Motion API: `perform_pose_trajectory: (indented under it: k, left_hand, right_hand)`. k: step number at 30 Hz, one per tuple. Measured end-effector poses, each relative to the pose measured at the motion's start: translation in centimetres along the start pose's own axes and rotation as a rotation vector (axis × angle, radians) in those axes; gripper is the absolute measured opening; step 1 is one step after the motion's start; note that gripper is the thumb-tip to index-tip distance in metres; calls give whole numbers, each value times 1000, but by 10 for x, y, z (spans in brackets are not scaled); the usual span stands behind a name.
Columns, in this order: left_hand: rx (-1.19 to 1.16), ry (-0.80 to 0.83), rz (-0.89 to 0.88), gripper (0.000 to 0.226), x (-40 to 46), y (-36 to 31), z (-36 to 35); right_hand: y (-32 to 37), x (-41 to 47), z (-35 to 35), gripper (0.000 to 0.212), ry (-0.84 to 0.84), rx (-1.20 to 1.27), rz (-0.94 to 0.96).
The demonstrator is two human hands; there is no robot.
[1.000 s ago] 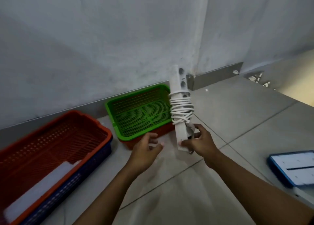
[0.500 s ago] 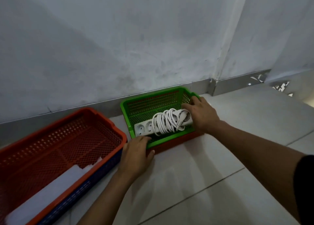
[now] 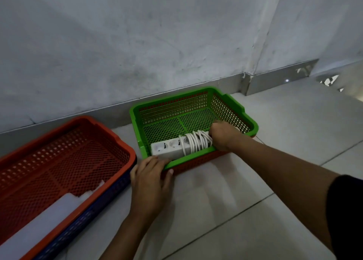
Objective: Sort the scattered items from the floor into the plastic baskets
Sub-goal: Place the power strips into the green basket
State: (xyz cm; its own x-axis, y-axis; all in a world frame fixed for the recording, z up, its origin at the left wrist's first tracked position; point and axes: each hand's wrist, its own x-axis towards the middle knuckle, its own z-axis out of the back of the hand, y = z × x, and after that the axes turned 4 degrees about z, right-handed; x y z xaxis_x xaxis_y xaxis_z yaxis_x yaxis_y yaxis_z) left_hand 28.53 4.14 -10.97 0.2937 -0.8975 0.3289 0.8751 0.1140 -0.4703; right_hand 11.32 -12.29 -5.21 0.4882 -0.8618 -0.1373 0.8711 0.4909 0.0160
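Observation:
A white power strip [image 3: 170, 147] with its cord coiled around it lies flat along the near side of the green basket [image 3: 238, 106], which is nested in a red one by the wall. My right hand [image 3: 223, 135] is closed on the strip's right end inside the basket. My left hand [image 3: 150, 178] rests on the green basket's near left rim, fingers curled over the edge.
A larger red basket [image 3: 121, 142], nested in a blue one, stands to the left with a white flat object [image 3: 45, 220] in it. The grey wall and skirting run right behind the baskets. Pale tiled floor [image 3: 245, 210] stretches to the right and front.
The power strip went from upright in my right hand above the floor to lying flat in the green basket. My left hand moved onto the basket's near rim.

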Motion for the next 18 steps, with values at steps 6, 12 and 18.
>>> perform_pose_trajectory:
  k: [6, 12, 18]
  left_hand:
    - [-1, 90, 43, 29, -4, -8, 12]
    - [35, 244, -60, 53, -11, -38, 31]
    - [-42, 407, -346, 44, 1, -168, 53]
  right_hand:
    - [-3, -26, 9, 33, 71, -28, 79]
    - [-26, -104, 46, 70, 186, -84, 131]
    - [-101, -233, 100, 57, 417, -217, 80]
